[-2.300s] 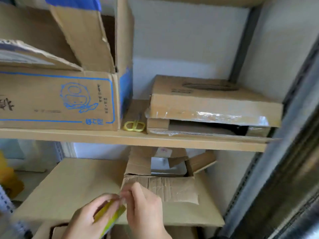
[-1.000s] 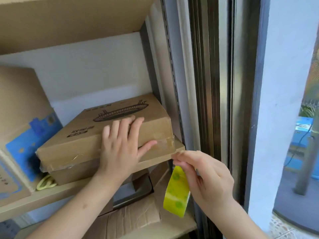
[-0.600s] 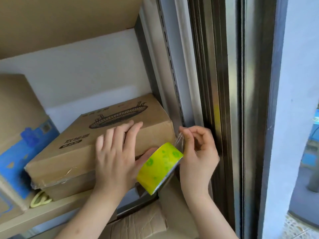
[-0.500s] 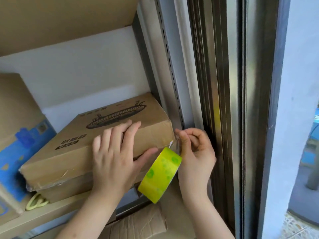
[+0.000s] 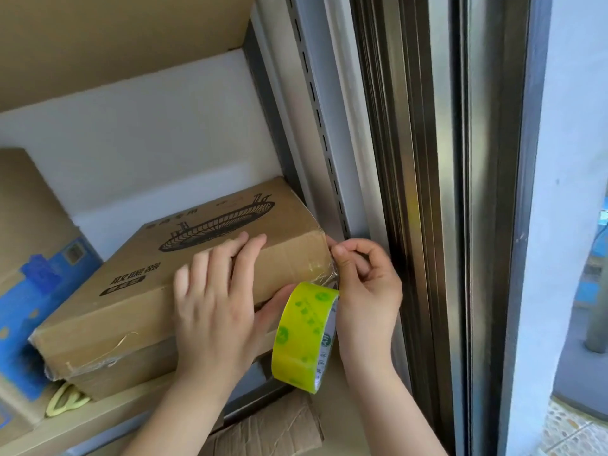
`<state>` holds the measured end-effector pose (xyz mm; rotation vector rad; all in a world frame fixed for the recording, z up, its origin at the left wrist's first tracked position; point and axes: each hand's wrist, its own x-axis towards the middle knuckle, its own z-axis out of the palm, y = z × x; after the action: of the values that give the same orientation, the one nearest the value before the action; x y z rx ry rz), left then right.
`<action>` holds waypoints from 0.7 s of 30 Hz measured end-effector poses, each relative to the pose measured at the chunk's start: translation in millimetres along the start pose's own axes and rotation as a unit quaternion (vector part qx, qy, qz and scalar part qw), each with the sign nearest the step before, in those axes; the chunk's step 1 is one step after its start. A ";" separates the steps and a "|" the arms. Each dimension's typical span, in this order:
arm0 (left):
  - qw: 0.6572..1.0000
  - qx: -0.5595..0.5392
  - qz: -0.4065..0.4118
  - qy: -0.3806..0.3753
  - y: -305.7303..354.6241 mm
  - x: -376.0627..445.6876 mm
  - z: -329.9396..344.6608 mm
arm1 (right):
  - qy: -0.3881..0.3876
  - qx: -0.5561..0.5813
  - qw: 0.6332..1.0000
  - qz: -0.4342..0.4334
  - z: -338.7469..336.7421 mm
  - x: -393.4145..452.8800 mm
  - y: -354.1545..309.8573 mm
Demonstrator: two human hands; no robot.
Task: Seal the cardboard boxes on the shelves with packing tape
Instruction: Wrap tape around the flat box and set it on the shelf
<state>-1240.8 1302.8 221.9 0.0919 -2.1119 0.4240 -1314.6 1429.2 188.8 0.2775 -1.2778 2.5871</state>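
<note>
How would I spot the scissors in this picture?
Find the wooden shelf holding cardboard boxes. At its front edge, left of the flat box the left hand presses, lie the scissors: only their pale yellow handles show.

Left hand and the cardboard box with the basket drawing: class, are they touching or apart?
Touching. The head view shows the left hand lying flat on the cardboard box, straight fingers reaching over its top edge, no gap visible.

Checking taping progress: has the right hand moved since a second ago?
Yes. The right hand rose from below the shelf board's end to the brown cardboard box's right corner, pinching clear tape there.
</note>
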 end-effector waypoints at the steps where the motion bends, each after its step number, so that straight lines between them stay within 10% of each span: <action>1: 1.000 -0.008 -0.008 -0.012 0.4 0.3 -1.0 | 0.003 -0.028 1.000 -0.006 -0.3 0.9 -1.2; 8: 0.988 -0.142 -0.056 -0.017 5.9 -8.4 -12.2 | 0.024 -0.310 0.949 -0.062 -0.8 1.4 -9.4; 12: 0.907 -0.364 -0.202 0.064 14.8 -34.4 -37.5 | 0.046 -0.434 0.894 -0.103 -0.5 0.5 -14.1; 17: 0.737 -0.568 -0.303 -0.207 41.2 -27.7 -62.8 | 0.044 -0.493 0.854 -0.159 -1.5 9.8 -15.7; 21: 0.728 -0.568 -0.265 -0.279 39.0 -15.5 -71.0 | -0.026 -0.476 0.864 -0.160 -8.3 14.7 -13.5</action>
<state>-1184.1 1361.6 233.7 0.1013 -2.4094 -1.4185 -1325.1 1445.7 198.1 0.3140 -2.1120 1.4349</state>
